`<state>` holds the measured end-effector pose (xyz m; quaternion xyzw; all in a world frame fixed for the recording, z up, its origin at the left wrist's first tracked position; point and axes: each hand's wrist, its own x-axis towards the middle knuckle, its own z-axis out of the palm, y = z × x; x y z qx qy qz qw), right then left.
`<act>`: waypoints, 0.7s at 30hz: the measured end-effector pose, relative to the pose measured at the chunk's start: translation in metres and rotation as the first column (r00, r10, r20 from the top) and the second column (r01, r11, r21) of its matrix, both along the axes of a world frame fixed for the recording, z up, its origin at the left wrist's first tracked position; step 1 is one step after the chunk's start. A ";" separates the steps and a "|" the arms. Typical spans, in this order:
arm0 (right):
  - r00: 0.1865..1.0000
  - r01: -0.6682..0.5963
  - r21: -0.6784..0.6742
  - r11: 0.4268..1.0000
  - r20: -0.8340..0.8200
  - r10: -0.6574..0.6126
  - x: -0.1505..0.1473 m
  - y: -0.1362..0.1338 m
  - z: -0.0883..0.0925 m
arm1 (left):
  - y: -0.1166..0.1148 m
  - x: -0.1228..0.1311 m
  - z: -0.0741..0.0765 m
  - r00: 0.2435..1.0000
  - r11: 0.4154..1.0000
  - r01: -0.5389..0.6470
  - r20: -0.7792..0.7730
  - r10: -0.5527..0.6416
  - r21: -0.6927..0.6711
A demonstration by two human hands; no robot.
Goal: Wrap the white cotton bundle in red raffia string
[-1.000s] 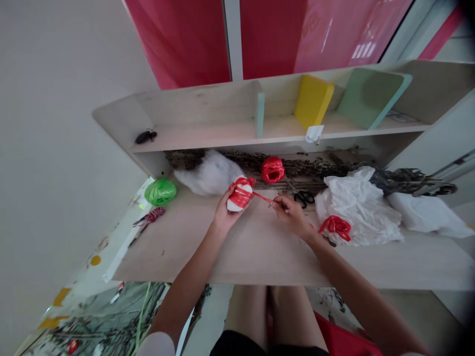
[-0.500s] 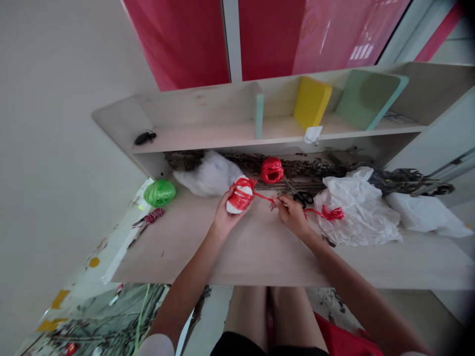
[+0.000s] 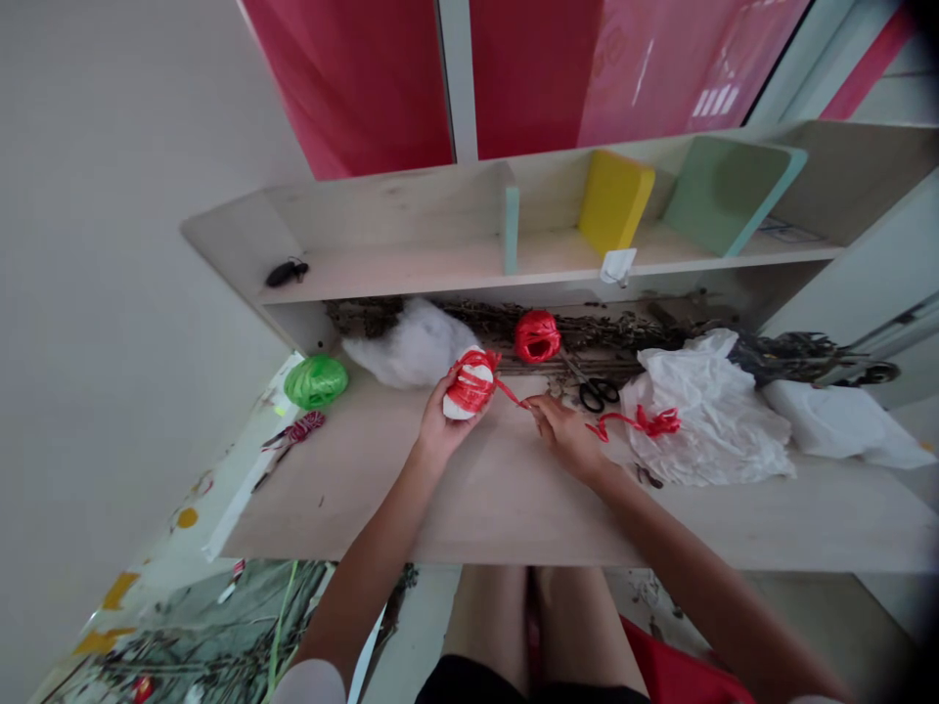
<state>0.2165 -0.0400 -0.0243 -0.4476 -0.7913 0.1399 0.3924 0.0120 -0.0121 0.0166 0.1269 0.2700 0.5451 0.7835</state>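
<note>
My left hand (image 3: 438, 427) is closed round a white ball partly wrapped in red string (image 3: 469, 384), held just above the wooden desk (image 3: 506, 499). A taut red strand runs from the ball to my right hand (image 3: 561, 430), whose fingers pinch it close to the ball. The loose end of the red string (image 3: 646, 422) trails right from that hand onto a white plastic bag (image 3: 704, 411). A red string roll (image 3: 537, 335) sits behind the hands.
A green string roll (image 3: 317, 380) lies at the desk's left, white stuffing (image 3: 415, 344) and dry twigs (image 3: 623, 332) at the back, black scissors (image 3: 598, 392) beside my right hand. The shelf above holds a yellow block (image 3: 614, 200) and a green board (image 3: 726, 196).
My right hand has moved left, closer to the ball, sliding along the red strand. The loose red end has been drawn up off the desk onto the white bag.
</note>
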 end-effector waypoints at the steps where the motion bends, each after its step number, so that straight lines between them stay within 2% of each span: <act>1: 1.000 0.001 0.015 1.000 0.006 -0.001 -0.001 0.000 -0.001 | 0.000 0.000 -0.001 1.000 1.000 0.001 -0.002 -0.001 0.004; 5: 1.000 0.011 0.033 0.999 0.010 -0.012 -0.004 -0.003 0.001 | 0.002 -0.001 -0.004 1.000 1.000 -0.006 -0.021 0.006 -0.007; 9: 0.999 -0.048 -0.001 0.999 -0.021 0.048 -0.004 -0.005 0.006 | 0.002 0.001 -0.005 0.998 0.999 -0.030 -0.055 0.027 -0.043; 12: 0.995 -0.065 -0.085 0.994 -0.075 0.058 -0.003 -0.004 0.009 | 0.001 0.002 -0.003 0.997 0.998 -0.024 -0.071 0.020 -0.050; 15: 0.968 -0.064 -0.269 0.961 -0.249 -0.005 0.000 0.000 0.009 | 0.000 0.003 -0.003 0.997 0.999 -0.024 -0.072 0.020 -0.046; 17: 0.907 -0.143 -0.459 0.877 -0.415 -0.070 0.000 0.002 0.010 | -0.002 0.004 -0.002 0.998 1.000 -0.027 -0.061 0.027 -0.007; 19: 0.816 -0.303 -0.617 0.726 -0.562 -0.137 0.000 0.003 0.010 | -0.004 0.005 -0.002 0.999 0.998 -0.006 -0.038 0.008 0.061; 21: 0.737 -0.460 -0.680 0.571 -0.651 -0.180 -0.001 0.002 0.011 | -0.005 0.005 -0.002 0.999 0.992 0.034 -0.018 -0.032 0.123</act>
